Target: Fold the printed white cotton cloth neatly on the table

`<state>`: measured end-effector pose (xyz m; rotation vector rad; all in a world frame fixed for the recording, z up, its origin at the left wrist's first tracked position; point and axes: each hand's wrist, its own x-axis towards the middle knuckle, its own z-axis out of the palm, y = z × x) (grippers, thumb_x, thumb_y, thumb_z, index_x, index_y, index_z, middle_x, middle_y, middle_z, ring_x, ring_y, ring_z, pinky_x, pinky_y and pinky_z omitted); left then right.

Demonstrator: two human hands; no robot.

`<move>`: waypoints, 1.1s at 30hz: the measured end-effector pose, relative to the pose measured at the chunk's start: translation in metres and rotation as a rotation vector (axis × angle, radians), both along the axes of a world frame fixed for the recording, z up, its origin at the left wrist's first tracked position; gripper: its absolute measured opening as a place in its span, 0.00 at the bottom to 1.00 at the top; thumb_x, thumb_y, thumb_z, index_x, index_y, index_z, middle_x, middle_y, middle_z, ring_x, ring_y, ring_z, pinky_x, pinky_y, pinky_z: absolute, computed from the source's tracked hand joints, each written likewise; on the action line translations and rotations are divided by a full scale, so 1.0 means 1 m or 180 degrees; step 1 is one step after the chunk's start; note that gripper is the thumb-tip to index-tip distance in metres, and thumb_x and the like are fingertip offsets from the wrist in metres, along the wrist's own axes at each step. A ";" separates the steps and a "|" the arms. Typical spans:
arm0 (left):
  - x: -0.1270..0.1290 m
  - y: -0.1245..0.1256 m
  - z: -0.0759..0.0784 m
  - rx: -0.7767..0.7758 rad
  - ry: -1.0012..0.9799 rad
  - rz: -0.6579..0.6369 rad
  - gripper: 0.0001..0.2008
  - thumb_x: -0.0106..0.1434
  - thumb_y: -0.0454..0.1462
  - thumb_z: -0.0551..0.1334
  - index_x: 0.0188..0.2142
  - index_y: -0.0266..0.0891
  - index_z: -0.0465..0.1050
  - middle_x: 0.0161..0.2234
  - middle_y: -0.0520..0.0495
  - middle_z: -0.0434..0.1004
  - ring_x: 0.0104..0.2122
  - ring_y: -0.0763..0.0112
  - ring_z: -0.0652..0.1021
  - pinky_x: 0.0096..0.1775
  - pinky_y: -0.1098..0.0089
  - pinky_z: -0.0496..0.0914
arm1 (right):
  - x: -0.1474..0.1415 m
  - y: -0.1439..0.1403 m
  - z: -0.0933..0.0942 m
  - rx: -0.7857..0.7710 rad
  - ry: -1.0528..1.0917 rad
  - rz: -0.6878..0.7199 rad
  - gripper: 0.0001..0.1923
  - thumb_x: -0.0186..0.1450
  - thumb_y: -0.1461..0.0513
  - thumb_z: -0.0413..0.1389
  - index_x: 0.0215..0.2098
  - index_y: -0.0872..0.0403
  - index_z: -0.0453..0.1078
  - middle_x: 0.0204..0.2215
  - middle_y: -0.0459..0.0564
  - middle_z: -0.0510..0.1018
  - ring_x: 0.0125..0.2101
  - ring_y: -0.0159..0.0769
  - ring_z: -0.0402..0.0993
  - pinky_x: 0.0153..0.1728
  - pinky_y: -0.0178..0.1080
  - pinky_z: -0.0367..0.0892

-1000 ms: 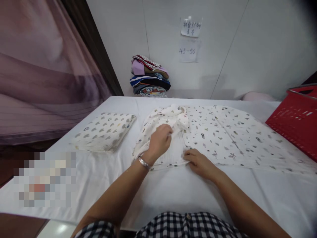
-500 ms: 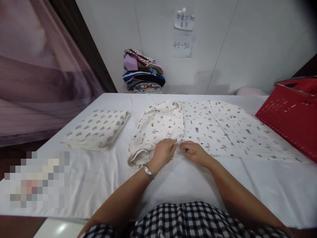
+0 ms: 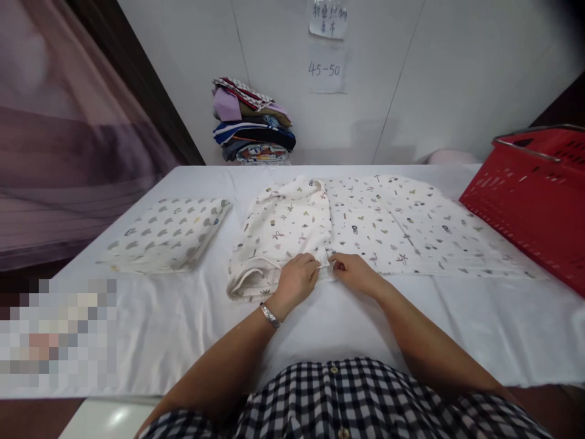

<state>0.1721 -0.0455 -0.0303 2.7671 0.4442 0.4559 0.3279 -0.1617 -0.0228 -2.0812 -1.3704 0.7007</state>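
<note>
Under both hands, the white table [image 3: 320,323] carries a patterned cloth [image 3: 379,225], its left part folded over. Left hand [image 3: 297,279] and right hand [image 3: 354,273] pinch its near edge together; uneven tugging could skew the fold.

Cream printed cloth [image 3: 365,225]; red basket [image 3: 534,201]; white table cover [image 3: 347,317]; black-white checked shirt [image 3: 347,402].

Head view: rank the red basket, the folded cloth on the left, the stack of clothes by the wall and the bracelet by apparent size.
1. red basket, though cut off by the frame edge
2. folded cloth
3. stack of clothes, farther away, so unsure against the folded cloth
4. bracelet
</note>
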 end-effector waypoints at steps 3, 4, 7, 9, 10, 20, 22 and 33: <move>0.000 -0.003 0.000 -0.0031 0.0025 -0.0007 0.08 0.62 0.32 0.55 0.34 0.42 0.73 0.36 0.49 0.74 0.38 0.69 0.72 0.37 0.69 0.67 | 0.002 0.000 -0.001 0.0046 0.0139 -0.0221 0.16 0.58 0.67 0.52 0.44 0.54 0.69 0.28 0.45 0.76 0.28 0.30 0.69 0.31 0.32 0.60; 0.000 -0.003 0.000 -0.0054 0.0028 -0.0005 0.08 0.62 0.32 0.55 0.34 0.42 0.73 0.36 0.49 0.74 0.38 0.69 0.72 0.38 0.69 0.67 | 0.003 0.000 0.000 0.0028 0.0112 -0.0228 0.14 0.59 0.67 0.51 0.43 0.54 0.69 0.27 0.44 0.76 0.28 0.30 0.69 0.31 0.32 0.59; -0.001 -0.005 -0.002 -0.0121 0.0048 0.0001 0.09 0.61 0.31 0.55 0.36 0.42 0.73 0.37 0.50 0.74 0.39 0.69 0.73 0.38 0.69 0.67 | 0.002 0.000 0.002 -0.0200 -0.0030 -0.0148 0.07 0.59 0.64 0.52 0.35 0.54 0.70 0.27 0.46 0.76 0.28 0.31 0.68 0.29 0.33 0.58; -0.001 -0.005 -0.004 -0.0147 0.0047 0.0034 0.10 0.62 0.31 0.55 0.38 0.42 0.73 0.38 0.50 0.74 0.40 0.69 0.74 0.39 0.69 0.68 | 0.000 -0.001 0.004 -0.0383 -0.0151 -0.0081 0.05 0.59 0.62 0.53 0.29 0.54 0.69 0.26 0.47 0.75 0.27 0.31 0.68 0.28 0.33 0.56; -0.002 -0.005 -0.006 -0.0145 0.0050 0.0049 0.11 0.62 0.31 0.54 0.40 0.43 0.73 0.39 0.49 0.74 0.40 0.69 0.74 0.39 0.69 0.68 | -0.001 -0.001 0.005 -0.0451 -0.0193 -0.0055 0.06 0.59 0.61 0.53 0.27 0.54 0.68 0.26 0.47 0.75 0.27 0.32 0.67 0.27 0.33 0.56; -0.003 -0.008 -0.008 0.0069 0.0163 -0.0005 0.10 0.64 0.33 0.55 0.40 0.43 0.73 0.36 0.48 0.75 0.39 0.66 0.73 0.39 0.66 0.68 | -0.002 -0.001 0.009 -0.0703 -0.0163 -0.0019 0.09 0.58 0.59 0.54 0.23 0.54 0.68 0.24 0.49 0.76 0.26 0.33 0.68 0.26 0.34 0.57; -0.003 -0.010 -0.006 0.0069 0.0152 0.0003 0.09 0.65 0.35 0.54 0.39 0.42 0.73 0.35 0.47 0.75 0.39 0.66 0.73 0.39 0.66 0.67 | -0.003 -0.001 0.009 -0.0724 -0.0009 0.0019 0.07 0.58 0.60 0.55 0.24 0.54 0.69 0.22 0.48 0.75 0.25 0.33 0.68 0.26 0.34 0.58; -0.002 -0.017 -0.009 0.0094 0.0061 -0.0108 0.11 0.67 0.37 0.52 0.43 0.43 0.72 0.39 0.47 0.75 0.41 0.66 0.72 0.41 0.65 0.67 | 0.001 0.001 -0.002 -0.0785 0.1022 -0.0143 0.05 0.55 0.63 0.56 0.22 0.54 0.66 0.15 0.42 0.71 0.13 0.26 0.63 0.20 0.32 0.59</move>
